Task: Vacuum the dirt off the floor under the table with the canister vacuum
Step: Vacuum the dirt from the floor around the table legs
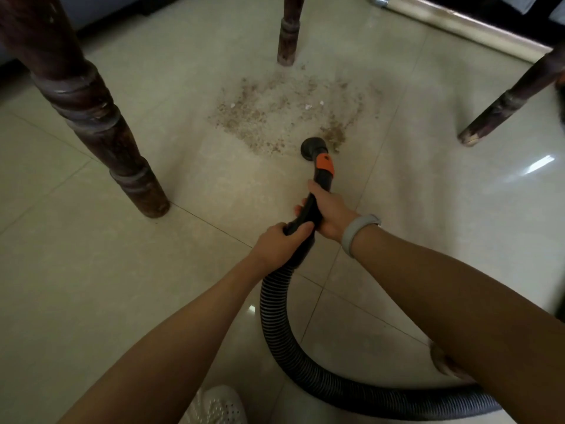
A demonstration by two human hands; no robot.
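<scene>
A white perforated shoe (218,405) sits nearest, at the bottom edge, with the ribbed black hose (275,319) curling beside it on the tiled floor (91,286) and running off to the right; the canister itself is out of view. The left hand (276,244) grips the black handle (305,215) where the hose joins it, fingers curled over the top; the right hand (328,211), a grey band (356,232) on its wrist, wraps the handle just farther along, below the orange collar (324,163). The round nozzle (313,149) sits at the near right edge of the dirt (275,114), a brown gritty patch with a few white flecks lying between three dark turned table legs: one near left (91,117), one far (289,32), one right (513,99).

To do this step well, I judge the nozzle should stay low against the tile and work in slow overlapping passes from the near edge toward the far leg, so grit is drawn in rather than scattered; the left hand should feed slack so the hose does not drag through the patch; the thin fringe near the far leg wants a closing pass.

No container shows; the dirt lies loose on the floor, and where it collects cannot be seen.
</scene>
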